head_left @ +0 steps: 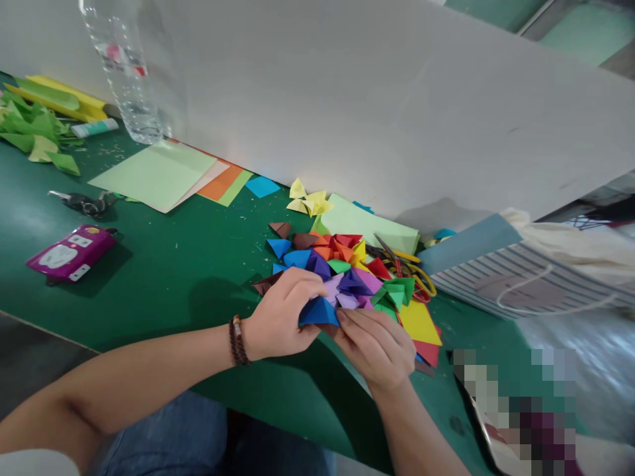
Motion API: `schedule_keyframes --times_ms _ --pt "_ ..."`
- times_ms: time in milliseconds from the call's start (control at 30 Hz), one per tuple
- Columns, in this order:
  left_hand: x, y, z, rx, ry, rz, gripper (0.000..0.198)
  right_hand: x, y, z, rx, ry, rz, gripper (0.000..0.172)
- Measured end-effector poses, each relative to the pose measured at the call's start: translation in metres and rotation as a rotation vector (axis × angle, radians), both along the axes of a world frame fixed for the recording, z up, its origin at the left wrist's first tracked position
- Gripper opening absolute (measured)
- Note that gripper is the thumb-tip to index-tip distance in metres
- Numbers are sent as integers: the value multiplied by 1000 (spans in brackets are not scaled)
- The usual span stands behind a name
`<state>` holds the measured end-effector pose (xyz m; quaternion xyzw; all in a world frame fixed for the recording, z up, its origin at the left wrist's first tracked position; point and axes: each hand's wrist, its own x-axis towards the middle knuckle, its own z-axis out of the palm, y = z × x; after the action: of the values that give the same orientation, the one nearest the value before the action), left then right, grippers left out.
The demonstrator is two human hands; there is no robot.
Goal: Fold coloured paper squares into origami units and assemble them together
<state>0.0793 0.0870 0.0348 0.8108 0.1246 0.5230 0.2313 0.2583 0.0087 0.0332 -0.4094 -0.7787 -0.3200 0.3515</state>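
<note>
I see the left hand (280, 317) and right hand (374, 347) both grasping a blue folded paper triangle (317, 312), just above the pile of colored origami units (342, 281) on the green surface (163, 254). If the grip slips, the paper may crease or the loose pile may scatter.

Left hand (280, 316) and right hand (374, 347) pinch a blue paper triangle (318, 313) at the near edge of a multicoloured cluster of folded paper triangles (327, 264). Scissors (391, 254) lie just beyond the cluster on the green counter (198, 244), touching a pale green paper sheet (367, 225).
</note>
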Motion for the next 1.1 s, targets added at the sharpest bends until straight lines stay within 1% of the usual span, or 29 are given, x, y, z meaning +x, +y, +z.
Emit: schedule_keyframes --times_ms 67,200,367,467,567,633,767,833,933,1000,1100 --pt "0 1 1 -17 43 19 26 1 0 0 12 0 3 31" --pt "-2 3 2 40 183 10 26 2 0 -1 5 13 32 31" --pt "-5 4 3 172 286 56 20 2 3 -3 -9 35 45 28" --pt "-6 5 2 250 295 87 17 2 6 -3 -30 51 55 28" --pt "-6 6 1 288 275 99 16 3 7 -3 -44 59 69 32" --pt "-6 7 0 284 290 95 15 4 7 -5 -57 59 70 33" --pt "-6 6 -2 222 338 99 8 4 5 -5 -48 54 64 34" --pt "-7 5 -2 220 344 116 15 2 6 -3 -41 51 67 35" --pt "-8 5 -1 274 357 129 27 -1 7 -1 -50 48 65 33" --pt "-9 4 0 274 368 124 27 -3 8 0 -63 50 56 31" --pt "-10 5 0 205 372 126 26 -6 11 0 -88 64 43 28"
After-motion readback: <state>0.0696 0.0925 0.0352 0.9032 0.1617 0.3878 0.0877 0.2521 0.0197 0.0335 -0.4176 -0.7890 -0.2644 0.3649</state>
